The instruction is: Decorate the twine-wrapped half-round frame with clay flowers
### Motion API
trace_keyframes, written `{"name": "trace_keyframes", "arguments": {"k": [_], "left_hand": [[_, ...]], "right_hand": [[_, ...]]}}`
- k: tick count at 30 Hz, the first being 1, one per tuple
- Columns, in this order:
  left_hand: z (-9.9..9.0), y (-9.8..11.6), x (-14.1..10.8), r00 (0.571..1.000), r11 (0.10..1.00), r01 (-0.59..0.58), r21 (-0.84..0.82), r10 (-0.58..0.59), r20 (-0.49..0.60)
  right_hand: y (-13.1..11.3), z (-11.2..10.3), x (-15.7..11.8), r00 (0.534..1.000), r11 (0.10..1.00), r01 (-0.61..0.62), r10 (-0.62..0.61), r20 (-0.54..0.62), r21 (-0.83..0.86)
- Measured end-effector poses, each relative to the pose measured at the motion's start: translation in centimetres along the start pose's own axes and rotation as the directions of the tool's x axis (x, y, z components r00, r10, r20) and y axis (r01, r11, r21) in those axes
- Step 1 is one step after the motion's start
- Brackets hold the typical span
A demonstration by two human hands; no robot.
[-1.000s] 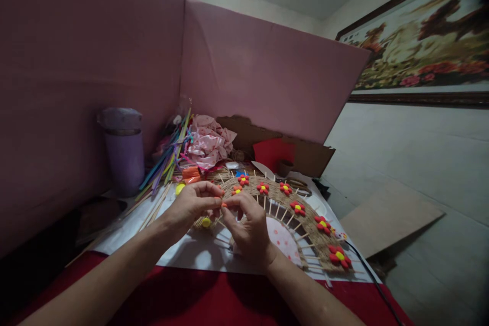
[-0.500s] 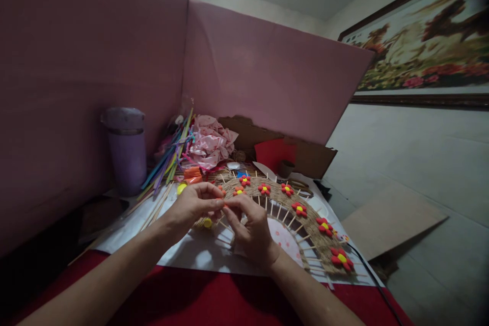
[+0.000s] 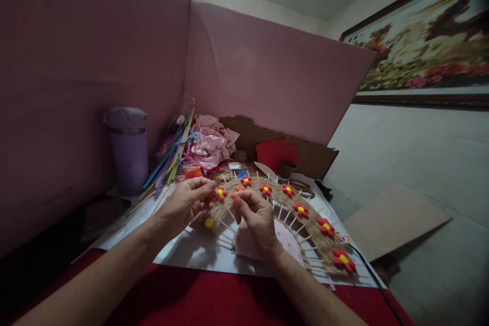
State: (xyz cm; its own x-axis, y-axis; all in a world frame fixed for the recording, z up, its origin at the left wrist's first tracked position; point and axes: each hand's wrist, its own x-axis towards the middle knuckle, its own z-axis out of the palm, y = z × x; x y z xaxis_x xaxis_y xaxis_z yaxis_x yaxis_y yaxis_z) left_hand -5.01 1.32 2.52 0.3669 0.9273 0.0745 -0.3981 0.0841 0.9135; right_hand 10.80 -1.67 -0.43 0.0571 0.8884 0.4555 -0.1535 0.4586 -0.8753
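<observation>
My right hand (image 3: 256, 220) pinches a small piece of orange clay (image 3: 234, 196) between thumb and fingertips. To its left, my left hand (image 3: 189, 197) is closed, with a bit of orange showing at its fingertips. Both hands are raised over an arch of woven twine (image 3: 248, 187) with thin wooden sticks poking from its edges. Red flowers (image 3: 300, 210) with yellow centres are fixed along the arch. An orange flower (image 3: 220, 193) sits between my hands, and a lone yellow disc (image 3: 209, 222) lies lower on the arch's left end.
A purple tumbler (image 3: 129, 158) stands at the left by coloured pipe cleaners (image 3: 170, 155). Crumpled pink fabric (image 3: 212, 142), an orange clay block (image 3: 194, 171), red paper (image 3: 275, 155) and scissors (image 3: 301, 186) are at the back. A black cable (image 3: 376, 280) runs along the right edge.
My hands were together at the fingertips and have moved apart. An orange piece now shows in the right fingertips, while the left hand has shifted slightly left.
</observation>
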Motion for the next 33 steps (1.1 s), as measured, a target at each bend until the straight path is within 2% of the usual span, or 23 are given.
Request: {"name": "trace_keyframes", "arguments": {"k": [3, 7, 10, 13, 16, 22, 27, 30, 33], "left_hand": [[0.2, -0.7, -0.1, 0.991, 0.997, 0.025, 0.069, -0.034, 0.131], [0.3, -1.9, -0.2, 0.969, 0.985, 0.029, 0.168, -0.069, 0.235], [0.2, -2.2, -0.3, 0.951, 0.99, 0.09, 0.109, -0.118, 0.286], [0.2, -2.2, -0.3, 0.949, 0.988, 0.156, 0.002, -0.15, 0.278], [0.2, -2.2, -0.3, 0.954, 0.986, 0.168, -0.016, -0.159, 0.256], [0.5, -1.7, -0.4, 0.959, 0.978, 0.198, -0.062, -0.18, 0.217], [0.5, -1.5, -0.4, 0.976, 0.987, 0.141, -0.083, -0.125, 0.178], [0.3, -1.8, -0.2, 0.971, 0.987, 0.137, -0.078, -0.119, 0.206], [0.2, -1.8, -0.2, 0.961, 0.983, 0.176, -0.051, -0.161, 0.224]], "right_hand": [[0.2, 0.1, -0.1, 0.998, 0.996, 0.057, -0.058, -0.012, -0.068], [0.2, 0.1, -0.3, 0.971, 0.937, 0.231, -0.241, -0.005, -0.263], [0.2, 0.2, -0.5, 0.959, 0.917, 0.275, -0.284, 0.013, -0.287], [0.0, 0.4, -0.8, 0.952, 0.901, 0.307, -0.293, 0.091, -0.306], [-0.2, 0.4, -1.0, 0.943, 0.882, 0.333, -0.307, 0.131, -0.333], [-0.1, 0.1, -0.8, 0.947, 0.878, 0.312, -0.319, 0.044, -0.363], [0.2, 0.0, -0.8, 0.962, 0.885, 0.256, -0.274, 0.008, -0.388], [0.3, 0.0, -0.9, 0.96, 0.878, 0.255, -0.28, -0.002, -0.404], [0.3, 0.0, -0.9, 0.954, 0.867, 0.274, -0.299, 0.004, -0.416]]}}
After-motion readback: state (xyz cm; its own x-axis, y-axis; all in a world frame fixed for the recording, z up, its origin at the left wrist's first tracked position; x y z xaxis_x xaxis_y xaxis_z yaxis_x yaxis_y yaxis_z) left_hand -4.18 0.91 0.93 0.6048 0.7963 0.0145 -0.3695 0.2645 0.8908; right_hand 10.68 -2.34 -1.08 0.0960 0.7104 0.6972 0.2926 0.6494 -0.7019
